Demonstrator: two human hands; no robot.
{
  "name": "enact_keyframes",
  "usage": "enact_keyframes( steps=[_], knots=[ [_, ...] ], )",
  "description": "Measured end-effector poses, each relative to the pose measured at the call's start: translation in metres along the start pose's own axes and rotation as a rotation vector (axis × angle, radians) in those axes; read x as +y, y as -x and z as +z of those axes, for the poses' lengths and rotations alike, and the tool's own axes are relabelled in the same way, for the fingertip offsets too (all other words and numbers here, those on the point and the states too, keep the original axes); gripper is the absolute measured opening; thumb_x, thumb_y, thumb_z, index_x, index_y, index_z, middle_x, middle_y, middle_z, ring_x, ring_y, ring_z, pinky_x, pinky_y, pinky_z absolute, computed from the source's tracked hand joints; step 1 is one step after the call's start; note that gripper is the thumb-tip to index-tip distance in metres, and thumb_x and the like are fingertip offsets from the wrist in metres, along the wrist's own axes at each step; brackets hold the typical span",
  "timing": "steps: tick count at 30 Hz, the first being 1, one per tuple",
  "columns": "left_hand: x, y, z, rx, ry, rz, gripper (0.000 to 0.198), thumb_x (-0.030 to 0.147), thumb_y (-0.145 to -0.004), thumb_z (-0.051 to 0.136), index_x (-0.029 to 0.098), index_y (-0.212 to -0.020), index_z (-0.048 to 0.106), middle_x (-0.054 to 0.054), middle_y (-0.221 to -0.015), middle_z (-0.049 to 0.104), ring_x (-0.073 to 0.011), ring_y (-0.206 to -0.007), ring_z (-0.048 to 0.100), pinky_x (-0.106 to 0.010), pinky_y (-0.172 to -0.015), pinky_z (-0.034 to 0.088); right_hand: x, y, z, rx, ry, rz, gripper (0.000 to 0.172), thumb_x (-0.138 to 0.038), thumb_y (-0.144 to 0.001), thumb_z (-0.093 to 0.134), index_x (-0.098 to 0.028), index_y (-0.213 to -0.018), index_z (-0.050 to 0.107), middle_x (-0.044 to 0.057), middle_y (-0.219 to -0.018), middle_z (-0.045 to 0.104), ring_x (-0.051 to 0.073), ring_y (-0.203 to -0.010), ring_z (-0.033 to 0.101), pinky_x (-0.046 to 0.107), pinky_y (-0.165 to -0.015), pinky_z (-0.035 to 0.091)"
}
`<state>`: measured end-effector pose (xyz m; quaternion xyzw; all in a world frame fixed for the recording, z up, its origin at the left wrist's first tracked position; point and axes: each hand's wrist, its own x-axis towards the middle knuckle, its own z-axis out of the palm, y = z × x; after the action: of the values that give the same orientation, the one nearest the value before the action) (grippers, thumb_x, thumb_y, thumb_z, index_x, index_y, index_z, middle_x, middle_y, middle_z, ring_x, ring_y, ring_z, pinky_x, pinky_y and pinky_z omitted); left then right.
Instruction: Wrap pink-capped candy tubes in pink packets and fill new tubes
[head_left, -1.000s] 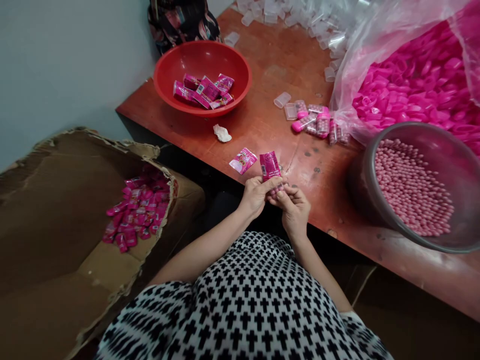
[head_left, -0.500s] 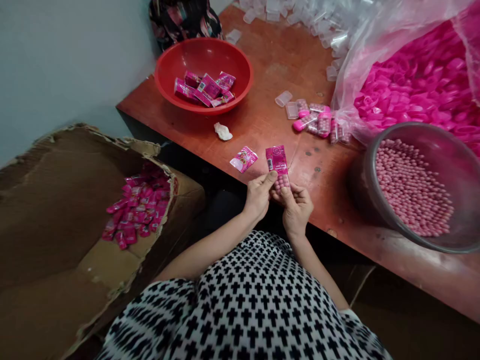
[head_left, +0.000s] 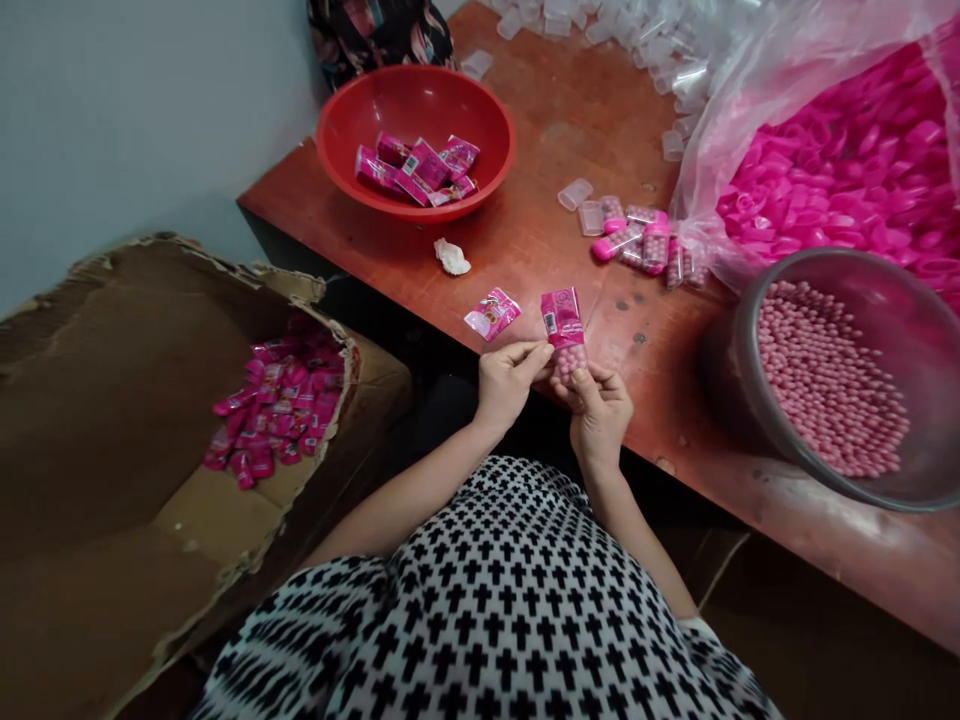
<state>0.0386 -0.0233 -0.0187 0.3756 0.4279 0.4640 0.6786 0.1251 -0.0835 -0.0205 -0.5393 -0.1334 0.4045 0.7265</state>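
Note:
At the table's front edge my right hand (head_left: 602, 413) holds a small clear container of pink beads (head_left: 571, 362) between thumb and fingers. A pink printed wrapper (head_left: 562, 313) sits around the container's far part and sticks out beyond it, away from me. My left hand (head_left: 513, 385) is closed in a pinch at the wrapper's lower left edge. A flat pink wrapper (head_left: 493, 314) lies on the table just beyond my left hand. To the right stands a grey bucket (head_left: 750, 370) with loose pink beads (head_left: 832, 385) inside.
A red bowl (head_left: 337, 150) with several pink wrappers stands at the far left, a white crumpled lump (head_left: 451, 257) before it. Filled containers (head_left: 637, 240) lie near a plastic bag of pink caps (head_left: 847, 170). Clear containers (head_left: 652, 40) are heaped behind. A cardboard box (head_left: 90, 400) with pink packs stands left.
My left hand has shifted slightly left, its thumb now off the wrapper's face and pinching at the edge. The container is still in my right hand. The view has shifted a little.

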Motion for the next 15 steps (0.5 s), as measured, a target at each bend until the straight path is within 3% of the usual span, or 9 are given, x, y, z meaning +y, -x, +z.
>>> enact_keyframes(
  steps=[7,15],
  knots=[
    [0.0048,0.0015,-0.0044,0.0,-0.303,0.119,0.026,0.04,-0.071,0.071,0.016,-0.079,0.075,-0.001,-0.071,0.07,-0.0137,-0.066,0.065,-0.024,-0.065,0.055,0.0077,0.0011,-0.0033,-0.011,0.077,-0.109,0.024,-0.028,-0.071,0.076,-0.017,-0.086,0.062,-0.001,-0.083,0.07,0.012,-0.072,0.07,0.03,-0.069,0.063],
    [0.0058,-0.0054,0.003,-0.146,0.175,-0.149,0.032,0.039,-0.06,0.08,0.011,-0.068,0.068,0.0,-0.063,0.063,-0.0076,-0.055,0.057,-0.019,-0.054,0.048,0.008,0.0058,-0.0012,-0.057,0.107,-0.08,0.026,-0.031,-0.069,0.077,-0.017,-0.083,0.061,0.0,-0.086,0.069,0.013,-0.069,0.07,0.03,-0.065,0.063]
  ],
)
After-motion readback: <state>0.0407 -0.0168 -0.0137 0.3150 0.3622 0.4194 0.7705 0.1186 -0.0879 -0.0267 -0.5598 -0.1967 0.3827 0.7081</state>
